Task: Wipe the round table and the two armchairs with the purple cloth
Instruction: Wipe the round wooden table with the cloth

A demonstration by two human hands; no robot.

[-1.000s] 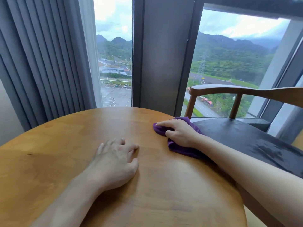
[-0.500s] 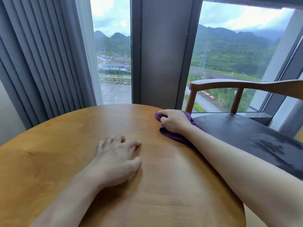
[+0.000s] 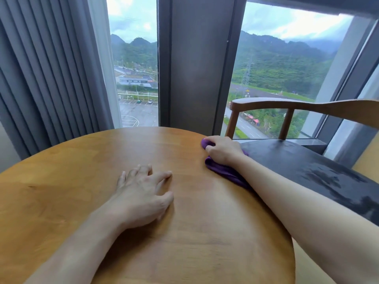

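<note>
**A:** So, biggest thing first: the round wooden worktop (image 3: 86, 193) filled most of the view, bare grain with a soft sheen. Off its right edge sat one armchair (image 3: 307, 169), dark seat showing wet-looking streaks, wooden armrest curving above it. Only saw the one chair. Grey curtains (image 3: 47, 74) on the left, tall windows (image 3: 135, 64) behind with hills and a car park outside.

**B:** And the cloth?

**A:** The purple cloth (image 3: 223, 171) was bunched at the far right rim of the worktop, under the right hand (image 3: 223, 151), whose fingers were curled down over it. The left hand (image 3: 143, 193) lay on the wood near the middle, fingers spread and lightly bent, gripping nothing, just bracing.

**B:** Any tips for that step?

**A:** I'd guess she was doing the rim. Flatter cloth would cover more than that wad, and overlapping passes inward would help. Left hand was parked on unwiped wood, probably, so it'd need lifting.
</note>
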